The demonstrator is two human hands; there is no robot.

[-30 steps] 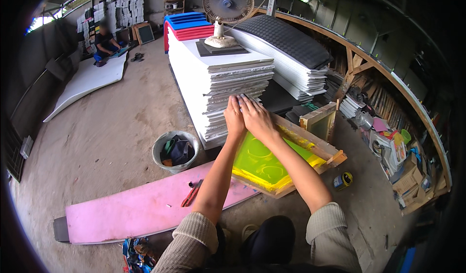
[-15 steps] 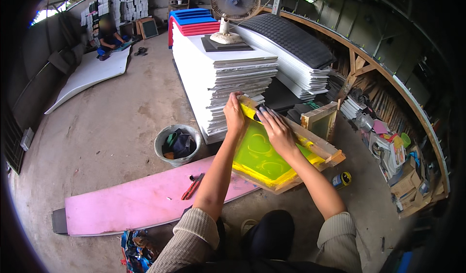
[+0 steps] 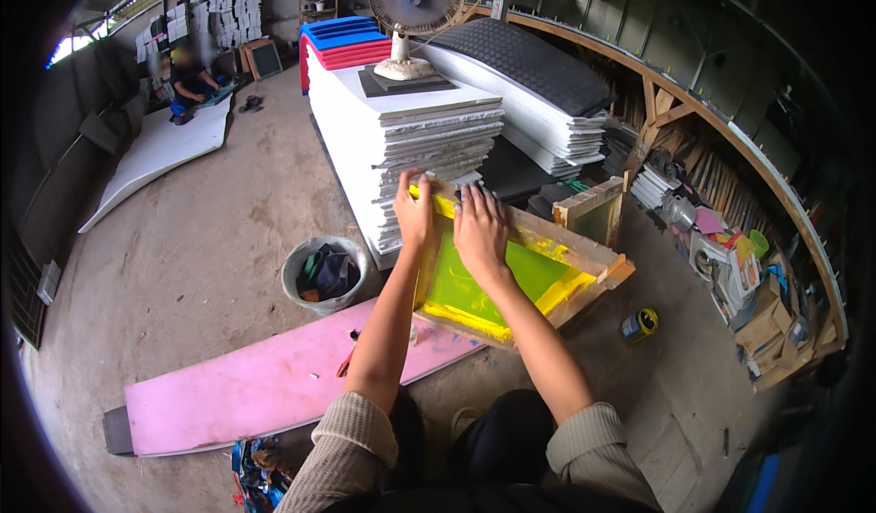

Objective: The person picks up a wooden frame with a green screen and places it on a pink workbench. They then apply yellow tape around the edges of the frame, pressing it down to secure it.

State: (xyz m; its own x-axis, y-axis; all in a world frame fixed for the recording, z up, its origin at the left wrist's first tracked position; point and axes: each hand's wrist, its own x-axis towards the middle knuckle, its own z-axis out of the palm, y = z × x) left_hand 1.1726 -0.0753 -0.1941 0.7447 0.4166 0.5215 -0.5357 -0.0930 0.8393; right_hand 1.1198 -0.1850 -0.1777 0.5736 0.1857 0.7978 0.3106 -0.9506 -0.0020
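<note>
A wooden screen-printing frame (image 3: pixel 537 280) with green mesh and yellow ink smeared along its inner edges is held tilted in front of me. My left hand (image 3: pixel 415 214) is closed around its upper left corner. My right hand (image 3: pixel 480 232) lies over the mesh near the upper edge, fingers pressed together. Something small and black shows at those fingertips; the hand hides most of it. Below the frame, a long pink foam board (image 3: pixel 246 376) lies on the floor. A red cutter on it is mostly covered by my left forearm.
A grey bucket of dark cloths (image 3: pixel 324 276) stands to the left. Ahead, a fan (image 3: pixel 415 20) rests on stacked white sheets (image 3: pixel 351 148). Another wooden frame (image 3: pixel 589 210) and an open ink can (image 3: pixel 639 324) are at the right. A person (image 3: pixel 193 84) sits far left.
My right hand has slid left over the mesh, closer to my left hand, covering more of the outlined shapes. The view has shifted slightly. My left hand keeps its hold on the frame.
</note>
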